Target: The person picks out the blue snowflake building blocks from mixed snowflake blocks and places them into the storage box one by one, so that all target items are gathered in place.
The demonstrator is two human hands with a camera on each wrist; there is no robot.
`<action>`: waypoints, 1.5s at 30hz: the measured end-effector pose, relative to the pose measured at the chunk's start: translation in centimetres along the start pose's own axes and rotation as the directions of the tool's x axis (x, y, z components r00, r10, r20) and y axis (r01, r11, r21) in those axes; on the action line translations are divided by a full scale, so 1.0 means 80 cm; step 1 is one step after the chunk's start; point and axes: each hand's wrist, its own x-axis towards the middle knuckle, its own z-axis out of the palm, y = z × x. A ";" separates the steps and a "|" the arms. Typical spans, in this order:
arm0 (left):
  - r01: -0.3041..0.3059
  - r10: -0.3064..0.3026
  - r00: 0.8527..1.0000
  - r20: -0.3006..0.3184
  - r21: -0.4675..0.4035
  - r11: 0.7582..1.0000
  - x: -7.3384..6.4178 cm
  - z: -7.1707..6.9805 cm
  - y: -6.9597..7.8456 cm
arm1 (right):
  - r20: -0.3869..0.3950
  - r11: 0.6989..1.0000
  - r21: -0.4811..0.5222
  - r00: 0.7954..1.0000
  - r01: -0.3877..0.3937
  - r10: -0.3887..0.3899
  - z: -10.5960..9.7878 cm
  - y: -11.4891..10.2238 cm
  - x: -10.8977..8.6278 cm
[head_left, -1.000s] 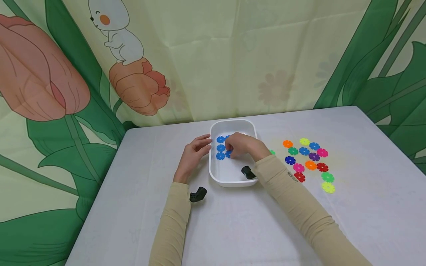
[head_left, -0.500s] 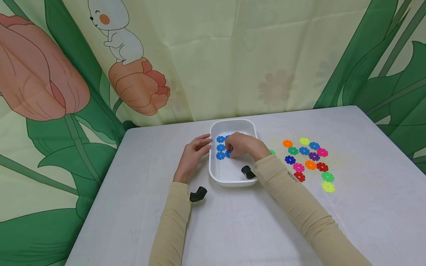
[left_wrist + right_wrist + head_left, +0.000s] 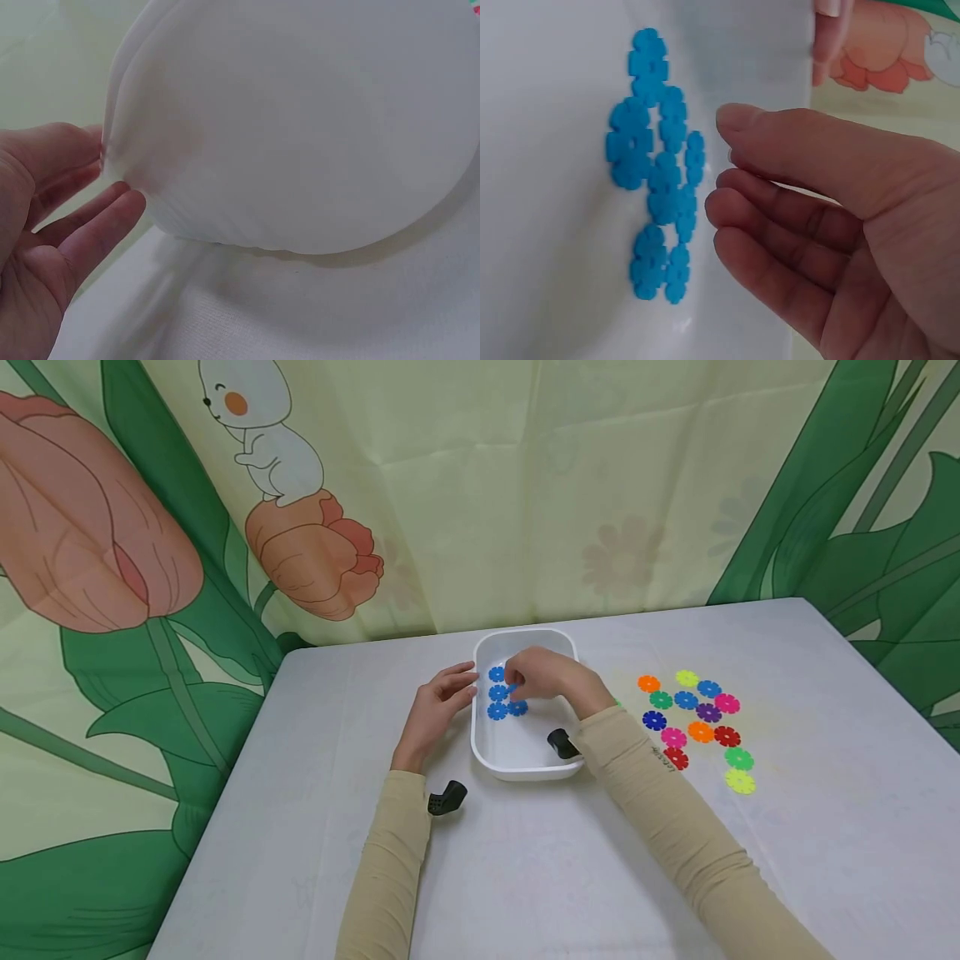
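Observation:
Several blue flower-shaped plastic discs (image 3: 497, 692) lie flat in the left part of a white tray (image 3: 525, 772). In the right wrist view, these notched blue discs (image 3: 664, 187) sit close together, some edges touching. My right hand (image 3: 551, 675) hovers over them with loosely bent fingers; nothing shows between thumb and fingers. It hides some of the discs in the head view. My left hand (image 3: 437, 710) touches the tray's left side with its fingertips. In the left wrist view, the left hand (image 3: 52, 202) has relaxed fingers against the outer wall (image 3: 262, 135).
To the right of the tray, many-coloured flower discs are spread on the white-covered table (image 3: 480, 877), among them a purple disc (image 3: 708, 712) and a yellow disc (image 3: 740, 782). A printed curtain (image 3: 480, 485) hangs behind. Black wrist devices (image 3: 447, 797) stick out from the sleeves.
My right hand has lifted slightly and moved back from the lower blue disc, which now shows more fully. The left hand has stayed at the tray's side.

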 end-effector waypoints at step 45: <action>0.028 -0.028 1.000 0.003 0.014 1.000 -0.006 0.001 0.012 | -0.342 0.905 0.279 0.847 -0.321 0.406 -0.019 0.140 -0.182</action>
